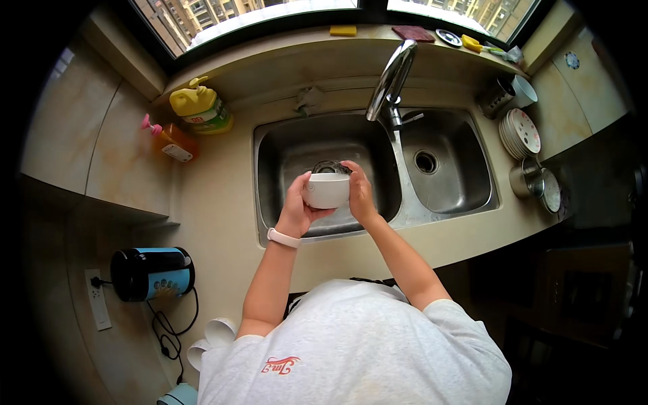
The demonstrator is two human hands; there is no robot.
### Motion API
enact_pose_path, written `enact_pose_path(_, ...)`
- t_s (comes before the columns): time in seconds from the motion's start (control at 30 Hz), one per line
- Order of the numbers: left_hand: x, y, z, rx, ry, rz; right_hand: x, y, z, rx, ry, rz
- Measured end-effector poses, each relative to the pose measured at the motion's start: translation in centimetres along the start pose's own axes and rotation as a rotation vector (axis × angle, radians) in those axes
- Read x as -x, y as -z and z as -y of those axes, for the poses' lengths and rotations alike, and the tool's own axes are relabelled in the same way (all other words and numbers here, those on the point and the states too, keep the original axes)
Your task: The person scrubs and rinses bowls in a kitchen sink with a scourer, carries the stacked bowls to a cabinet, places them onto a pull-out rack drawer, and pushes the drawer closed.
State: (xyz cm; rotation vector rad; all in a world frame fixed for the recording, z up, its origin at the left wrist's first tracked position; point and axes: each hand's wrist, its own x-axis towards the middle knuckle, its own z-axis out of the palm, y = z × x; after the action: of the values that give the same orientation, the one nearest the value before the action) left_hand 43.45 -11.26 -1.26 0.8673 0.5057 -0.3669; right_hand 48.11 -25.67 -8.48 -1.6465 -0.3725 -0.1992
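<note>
A white bowl [328, 192] is held over the larger, left basin [283, 145] of a steel double sink, its outer side facing me. My left hand [298, 206], with a pale band on the wrist, grips the bowl's left side. On the right side my right hand [361, 192] holds it, fingers over the rim. Behind the bowl, the basin's drain shows only in part. The chrome faucet [391, 81] stands behind the divider, its spout above the left basin's right part. Whether water runs is too unclear to tell.
Yellow [202, 111] and orange [177, 143] bottles stand at the left. Stacked plates [520, 133], a metal pot [526, 179] and cups line the right. A yellow sponge [343, 30] lies on the sill. A black-and-blue appliance [154, 273] with a cord is at lower left.
</note>
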Motion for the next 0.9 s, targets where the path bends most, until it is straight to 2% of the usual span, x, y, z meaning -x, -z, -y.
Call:
enact_pose_path(0.07, 0.5, -0.1, -0.3, -0.207, -0.177, -0.132, 0.9, -0.8, -0.9, -0.24, -0.123, 0.011)
enact_pose_path(0.13, 0.8, 0.8, -0.3, -0.194, -0.151, -0.055, 1.1, -0.5, 1.5, -0.276, -0.185, 0.047)
enact_pose_path(0.2, 1.5, 0.8, 0.7, -0.344, -0.31, -0.006, 1.1, -0.1, 4.1, -0.425, -0.613, 0.072)
enact_pose_path(0.23, 1.1, 1.2, 1.5, -0.365, -0.381, 0.059, 0.9, -0.2, 4.3, -0.457, -0.723, 0.058)
enact_pose_path(0.27, 1.0, 1.2, 2.3, -0.365, -0.383, 0.064, 1.2, -0.1, 3.6, -0.456, -0.719, 0.055)
enact_pose_path(0.33, 1.3, 0.3, 2.7, -0.75, -0.881, 0.107, 1.3, 0.0, 2.5, -0.992, -0.867, 0.177)
enact_pose_path(0.4, 1.9, 0.0, 1.9, -0.811, -0.918, 0.099, 1.9, -0.1, 1.9, -1.102, -0.927, 0.144)
enact_pose_path(0.47, 2.3, 0.2, 1.2, -1.304, -1.094, -0.069, 2.7, -0.7, 1.0, -1.194, -0.973, 0.343)
enact_pose_path(0.5, 1.9, 0.5, 1.0, -1.381, -1.125, -0.114, 2.9, -0.9, 0.4, -1.367, -1.096, 0.366)
enact_pose_path(0.53, 1.4, 0.7, 0.8, -1.38, -1.124, -0.106, 3.2, -0.9, -0.2, -1.367, -1.094, 0.358)
enact_pose_path(0.6, 0.4, 1.1, 0.7, -0.998, -1.141, 0.195, 3.8, -0.9, -0.4, -1.639, -1.184, 0.696)
enact_pose_path(0.63, 0.1, 1.3, 0.7, -0.985, -1.149, 0.223, 3.6, -0.8, -0.1, -1.639, -1.189, 0.694)
enact_pose_path(0.77, -0.3, 1.7, 0.5, -0.96, -1.196, 0.249, 3.1, -0.4, 0.3, -1.537, -1.326, 0.757)
enact_pose_path(0.83, -0.8, 2.1, 0.5, -0.662, -0.905, 0.224, 2.7, -0.1, 0.6, -1.507, -1.355, 0.771)
enact_pose_path(0.9, -1.2, 2.3, 0.4, -0.696, -0.907, 0.206, 2.5, 0.5, 0.8, -1.303, -1.369, 0.745)
